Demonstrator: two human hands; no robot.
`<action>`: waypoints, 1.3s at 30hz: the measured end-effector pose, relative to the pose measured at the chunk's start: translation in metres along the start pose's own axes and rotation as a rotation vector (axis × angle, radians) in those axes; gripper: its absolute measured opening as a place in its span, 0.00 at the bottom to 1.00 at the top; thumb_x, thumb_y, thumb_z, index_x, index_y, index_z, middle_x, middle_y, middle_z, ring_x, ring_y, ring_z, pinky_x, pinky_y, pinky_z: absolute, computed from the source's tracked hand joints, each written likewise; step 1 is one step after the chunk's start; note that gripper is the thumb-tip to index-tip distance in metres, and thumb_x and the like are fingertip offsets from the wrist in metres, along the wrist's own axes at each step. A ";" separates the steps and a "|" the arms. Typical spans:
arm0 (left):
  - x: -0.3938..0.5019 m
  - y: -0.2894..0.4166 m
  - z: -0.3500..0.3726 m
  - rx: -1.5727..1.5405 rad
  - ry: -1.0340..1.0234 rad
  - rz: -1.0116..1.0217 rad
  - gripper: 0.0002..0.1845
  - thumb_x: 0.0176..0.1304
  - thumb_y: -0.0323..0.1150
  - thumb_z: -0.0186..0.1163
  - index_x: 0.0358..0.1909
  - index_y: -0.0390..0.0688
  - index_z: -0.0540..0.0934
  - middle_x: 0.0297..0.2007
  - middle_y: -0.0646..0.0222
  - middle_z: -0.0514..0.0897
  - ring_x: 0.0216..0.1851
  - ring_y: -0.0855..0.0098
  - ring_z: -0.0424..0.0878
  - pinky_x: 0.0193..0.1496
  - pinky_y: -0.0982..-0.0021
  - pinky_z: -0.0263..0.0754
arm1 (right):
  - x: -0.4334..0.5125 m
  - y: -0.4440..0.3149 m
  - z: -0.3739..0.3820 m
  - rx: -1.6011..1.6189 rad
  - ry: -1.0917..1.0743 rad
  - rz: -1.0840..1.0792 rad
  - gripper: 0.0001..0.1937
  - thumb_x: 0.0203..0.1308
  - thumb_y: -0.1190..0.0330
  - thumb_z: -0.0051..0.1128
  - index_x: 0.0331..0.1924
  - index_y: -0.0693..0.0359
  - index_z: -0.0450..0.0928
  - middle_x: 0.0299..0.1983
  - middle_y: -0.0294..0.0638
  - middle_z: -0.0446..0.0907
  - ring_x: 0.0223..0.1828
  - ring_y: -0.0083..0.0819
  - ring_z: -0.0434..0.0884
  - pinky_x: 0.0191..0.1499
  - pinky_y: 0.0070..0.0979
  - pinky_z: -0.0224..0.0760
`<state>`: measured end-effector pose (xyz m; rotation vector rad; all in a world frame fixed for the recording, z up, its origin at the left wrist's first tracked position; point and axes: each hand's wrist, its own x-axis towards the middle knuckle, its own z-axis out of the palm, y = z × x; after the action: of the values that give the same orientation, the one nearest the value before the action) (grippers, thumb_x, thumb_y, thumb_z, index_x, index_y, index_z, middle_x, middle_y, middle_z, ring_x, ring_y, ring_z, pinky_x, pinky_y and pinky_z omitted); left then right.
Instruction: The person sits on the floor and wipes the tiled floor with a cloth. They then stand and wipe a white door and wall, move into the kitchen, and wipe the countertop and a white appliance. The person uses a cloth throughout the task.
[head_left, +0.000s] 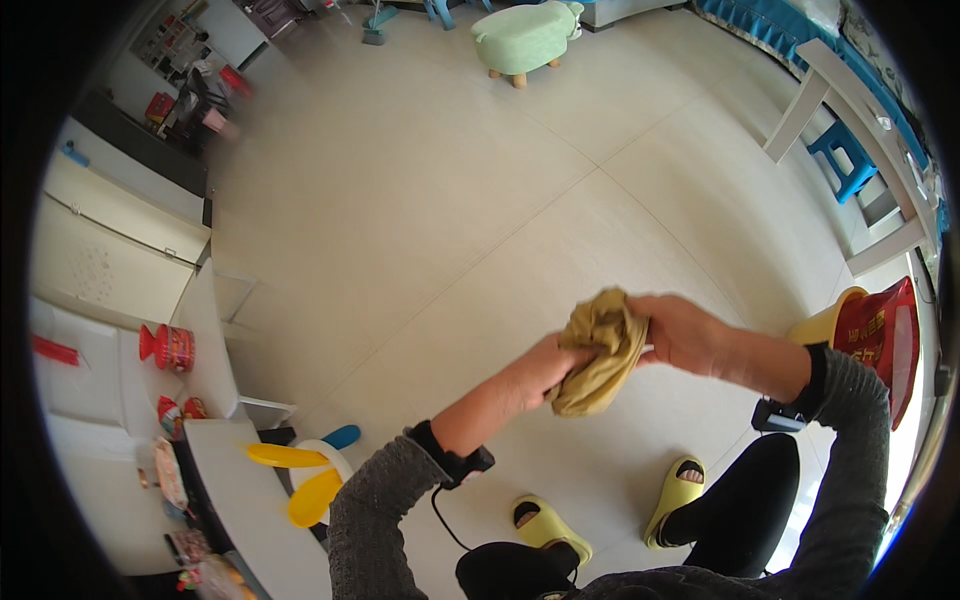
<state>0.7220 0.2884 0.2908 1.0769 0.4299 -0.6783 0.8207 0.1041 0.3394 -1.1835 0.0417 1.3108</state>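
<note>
A crumpled tan cloth is held up between my two hands, above the tiled floor. My left hand reaches into its folds from the left, and the fingertips are hidden in the fabric. My right hand grips the cloth's upper right edge, its fingers partly behind the material. Below the cloth, yellow slippers are on my feet.
A green animal-shaped stool stands at the top. At right are a blue plastic stool, a pale table and a yellow bin beside a red bag. A white cabinet and yellow slippers in a white container are at left.
</note>
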 end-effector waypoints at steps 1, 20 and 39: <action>-0.008 -0.001 0.001 -0.021 -0.012 -0.055 0.19 0.63 0.33 0.57 0.55 0.37 0.73 0.46 0.64 0.81 0.46 0.73 0.80 0.48 0.68 0.77 | -0.005 0.000 -0.004 -0.047 -0.038 0.063 0.20 0.70 0.55 0.40 0.53 0.61 0.72 0.50 0.40 0.77 0.50 0.31 0.77 0.50 0.34 0.73; -0.340 -0.028 0.097 -0.383 0.773 0.098 0.17 0.62 0.29 0.62 0.50 0.32 0.76 0.41 0.65 0.82 0.38 0.73 0.81 0.41 0.70 0.78 | -0.286 0.062 0.005 0.134 0.528 0.442 0.14 0.63 0.64 0.48 0.45 0.66 0.77 0.39 0.45 0.82 0.38 0.36 0.84 0.41 0.32 0.80; -0.517 0.249 0.242 -0.608 0.305 0.605 0.29 0.67 0.40 0.55 0.65 0.38 0.61 0.60 0.61 0.70 0.60 0.63 0.71 0.60 0.59 0.69 | -0.427 -0.170 0.282 0.229 0.218 -0.084 0.16 0.71 0.64 0.39 0.51 0.66 0.74 0.44 0.43 0.81 0.44 0.31 0.81 0.49 0.28 0.76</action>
<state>0.5200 0.2963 0.8800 0.6648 0.4963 0.1618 0.6407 0.0259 0.8415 -1.1133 0.2899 1.0684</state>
